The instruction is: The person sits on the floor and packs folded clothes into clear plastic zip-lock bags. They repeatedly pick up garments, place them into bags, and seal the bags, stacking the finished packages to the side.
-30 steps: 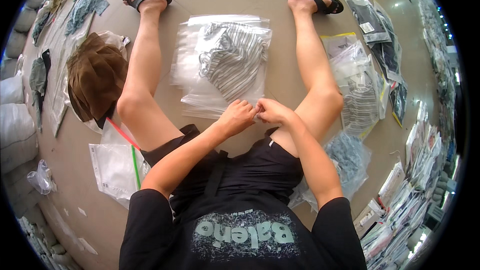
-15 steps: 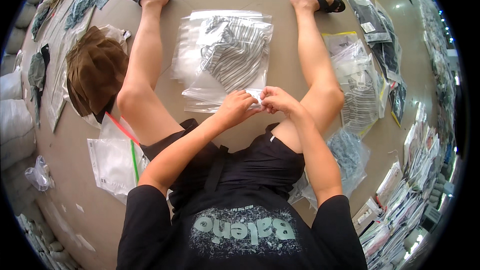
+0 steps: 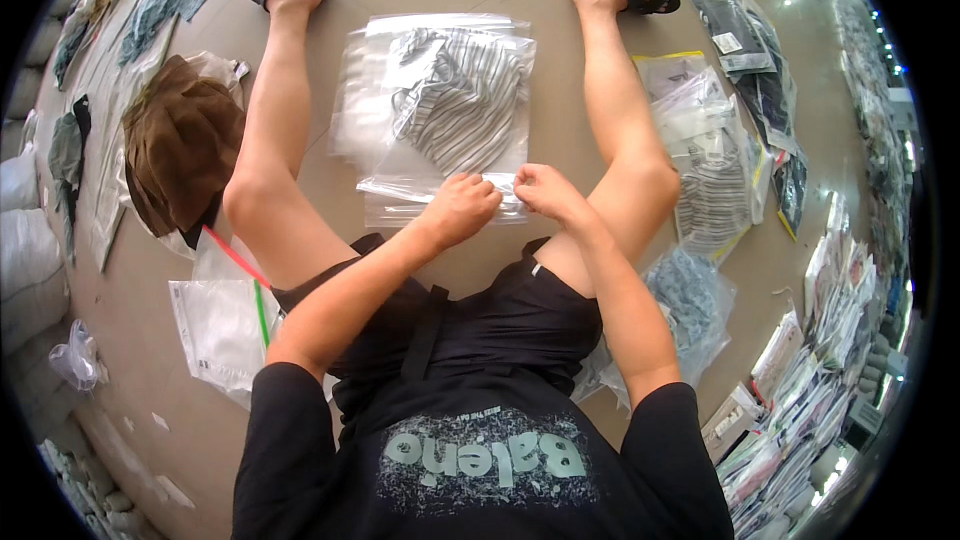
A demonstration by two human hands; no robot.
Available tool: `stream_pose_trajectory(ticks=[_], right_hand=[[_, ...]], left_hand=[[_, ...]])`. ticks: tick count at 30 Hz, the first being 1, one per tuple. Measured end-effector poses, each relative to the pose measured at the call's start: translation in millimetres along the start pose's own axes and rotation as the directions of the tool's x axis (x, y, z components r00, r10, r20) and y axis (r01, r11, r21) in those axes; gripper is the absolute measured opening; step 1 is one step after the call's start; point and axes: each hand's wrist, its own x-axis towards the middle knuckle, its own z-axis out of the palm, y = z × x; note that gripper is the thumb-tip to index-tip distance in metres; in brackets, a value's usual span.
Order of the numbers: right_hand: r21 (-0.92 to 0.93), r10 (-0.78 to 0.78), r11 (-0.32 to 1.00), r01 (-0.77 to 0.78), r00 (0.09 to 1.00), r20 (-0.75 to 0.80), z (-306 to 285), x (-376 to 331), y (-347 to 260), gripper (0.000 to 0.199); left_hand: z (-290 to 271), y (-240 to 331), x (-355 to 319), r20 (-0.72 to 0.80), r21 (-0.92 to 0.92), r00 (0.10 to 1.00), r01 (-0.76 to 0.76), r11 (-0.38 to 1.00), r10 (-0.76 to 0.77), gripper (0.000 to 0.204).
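A striped grey-and-white garment [image 3: 465,105] lies folded inside a clear plastic bag [image 3: 512,145] on the floor between my legs. My left hand [image 3: 462,208] is closed at the bag's near edge, its fingers curled over the plastic. Just right of it, my right hand [image 3: 546,190] is pinched at the near right corner of the same bag. A small gap separates the two hands. Their fingertips hide the exact bit of plastic they grip. More clear bags [image 3: 350,90] stick out under the bagged garment on the left.
Brown pleated fabric [image 3: 185,150] lies beyond my left leg, near a white zip bag [image 3: 215,330]. Bagged striped clothing [image 3: 715,190] and a bagged light-blue garment [image 3: 690,300] lie by my right leg. Dark bagged clothes [image 3: 750,50] are farther right. Stacked packages [image 3: 820,380] line the right side.
My hands, which were together at the bag's near edge, have moved a little apart, the left one going left along it. The whole view has shifted slightly.
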Motion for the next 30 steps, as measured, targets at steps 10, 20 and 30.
stream_pose_trajectory(ticks=[10, 20, 30], right_hand=[[-0.705, -0.004, 0.706, -0.072, 0.994, -0.105, 13, 9, 19, 0.019], [-0.815, 0.002, 0.567, -0.116, 0.99, -0.139, 19, 12, 4, 0.025], [0.745, -0.133, 0.603, 0.286, 0.957, -0.26, 1, 12, -37, 0.126]], left_hand=[[-92, -118, -40, 0.374, -0.052, 0.85, 0.42, 0.906, -0.372, 0.028], [0, -212, 47, 0.273, -0.778, 0.442, 0.624, 0.075, -0.854, 0.046], [-217, -67, 69, 0.262, -0.96, 0.831, 0.278, -0.041, -0.491, 0.062]])
